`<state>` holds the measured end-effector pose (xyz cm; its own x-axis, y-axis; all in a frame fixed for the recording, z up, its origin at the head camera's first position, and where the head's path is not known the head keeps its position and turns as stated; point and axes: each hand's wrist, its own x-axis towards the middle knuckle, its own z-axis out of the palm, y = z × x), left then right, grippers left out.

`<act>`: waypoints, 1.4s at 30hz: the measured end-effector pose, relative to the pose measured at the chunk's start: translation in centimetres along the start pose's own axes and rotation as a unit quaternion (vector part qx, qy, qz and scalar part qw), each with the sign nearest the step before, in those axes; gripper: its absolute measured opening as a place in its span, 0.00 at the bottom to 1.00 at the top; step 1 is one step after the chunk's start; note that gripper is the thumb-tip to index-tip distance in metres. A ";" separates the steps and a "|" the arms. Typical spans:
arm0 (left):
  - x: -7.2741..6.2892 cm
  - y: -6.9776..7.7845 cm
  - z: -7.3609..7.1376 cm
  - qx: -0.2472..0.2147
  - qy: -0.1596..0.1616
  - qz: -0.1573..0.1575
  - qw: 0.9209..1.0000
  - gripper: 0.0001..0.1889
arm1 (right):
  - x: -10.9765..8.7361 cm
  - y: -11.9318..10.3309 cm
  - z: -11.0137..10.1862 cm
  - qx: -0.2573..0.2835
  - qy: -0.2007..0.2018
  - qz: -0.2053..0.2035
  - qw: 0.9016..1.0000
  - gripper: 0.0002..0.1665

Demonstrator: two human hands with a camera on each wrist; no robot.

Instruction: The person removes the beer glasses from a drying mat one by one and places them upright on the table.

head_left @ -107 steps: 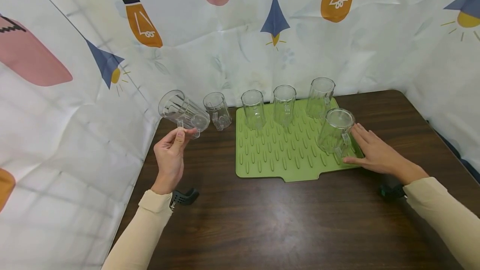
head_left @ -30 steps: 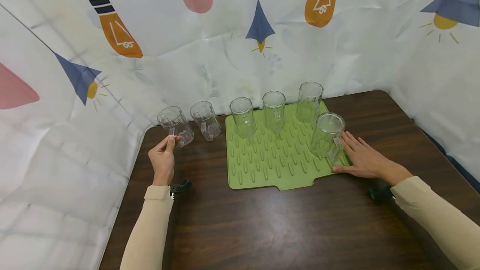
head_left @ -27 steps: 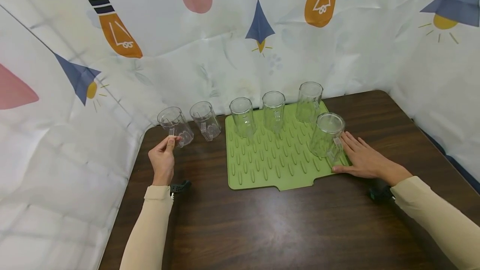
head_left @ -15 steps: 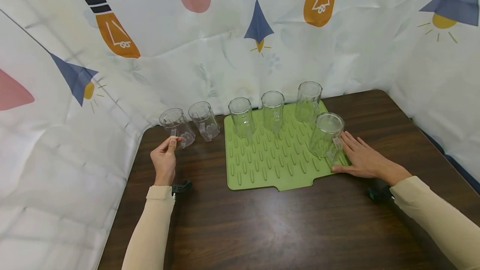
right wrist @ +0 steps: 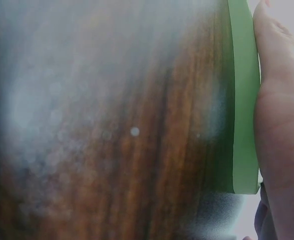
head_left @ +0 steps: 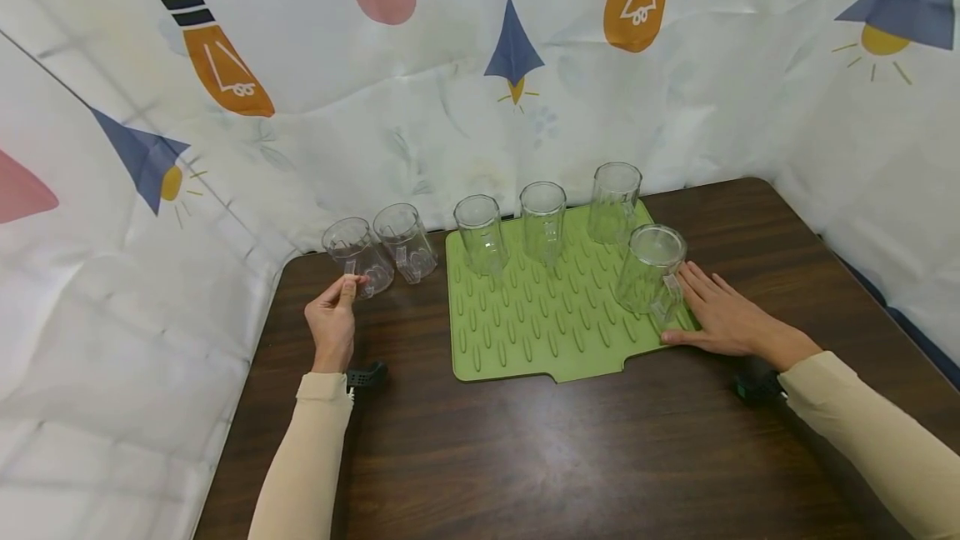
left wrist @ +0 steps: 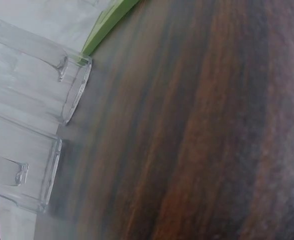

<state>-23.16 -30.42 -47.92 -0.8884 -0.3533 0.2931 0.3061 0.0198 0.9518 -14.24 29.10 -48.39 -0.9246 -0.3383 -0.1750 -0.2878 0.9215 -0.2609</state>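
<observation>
Nearest are the left sleeve (head_left: 303,465) and the right sleeve (head_left: 862,432), both cream, over a dark wood-grain table (head_left: 525,465). Past the cuffs sit a black left wristband (head_left: 367,375) and a dark right wristband (head_left: 757,387). The right hand (head_left: 723,315) is spread with straight fingers, gripping nothing; its thumb lies at the near right corner of a green, ribbed mat (head_left: 517,348) and its fingertips are beside the front mug (head_left: 643,282), whether touching cannot be told. That clear mug is upside down on the mat's right side. The left hand (head_left: 332,323) pinches the handle of the held mug (head_left: 367,261), upright at the table's back left; whether its base touches the table cannot be told. Just right of it, off the mat, is the second mug (head_left: 408,244). Along the mat's back edge stand a left back mug (head_left: 482,244), a middle back mug (head_left: 543,227) and a right back mug (head_left: 613,211). Behind hangs white cloth (head_left: 337,40) printed with orange bulbs, blue lamps and pink shapes.
</observation>
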 end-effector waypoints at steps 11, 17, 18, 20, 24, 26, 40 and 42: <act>-0.3 0.2 0.2 0.054 -0.014 0.000 0.998 0.17 | -0.2 -0.3 -0.2 0.006 0.002 0.001 1.000 0.69; -0.4 0.3 0.0 0.067 -0.020 -0.005 0.998 0.16 | -0.2 -0.2 -0.1 0.006 0.003 0.000 1.000 0.69; -0.3 0.3 0.0 0.067 -0.021 -0.006 0.997 0.16 | -0.2 -0.1 -0.1 0.007 0.003 0.000 1.000 0.69; -0.3 0.4 0.0 0.068 -0.024 -0.009 0.997 0.16 | -0.2 -0.1 -0.1 0.009 0.003 0.000 1.000 0.69; -0.2 0.3 -0.1 0.077 -0.030 -0.014 0.996 0.15 | -0.1 -0.1 0.0 0.011 0.002 0.001 1.000 0.69; -0.1 0.3 -0.2 0.081 -0.033 -0.016 0.996 0.15 | -0.1 -0.1 0.0 0.011 0.002 0.001 1.000 0.69; -0.1 2.6 -0.3 0.103 -0.077 -0.058 0.990 0.15 | -0.2 -0.2 -0.2 0.015 0.006 -0.002 1.000 0.68; 0.2 2.0 -0.5 0.101 -0.076 -0.055 0.990 0.15 | -0.2 -0.2 -0.2 0.016 0.006 -0.003 1.000 0.68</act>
<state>-22.51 -30.93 -46.02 -0.9588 -0.2183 0.1820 0.1436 0.1808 0.9730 -14.03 29.00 -48.12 -0.9260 -0.3409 -0.1621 -0.2852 0.9131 -0.2913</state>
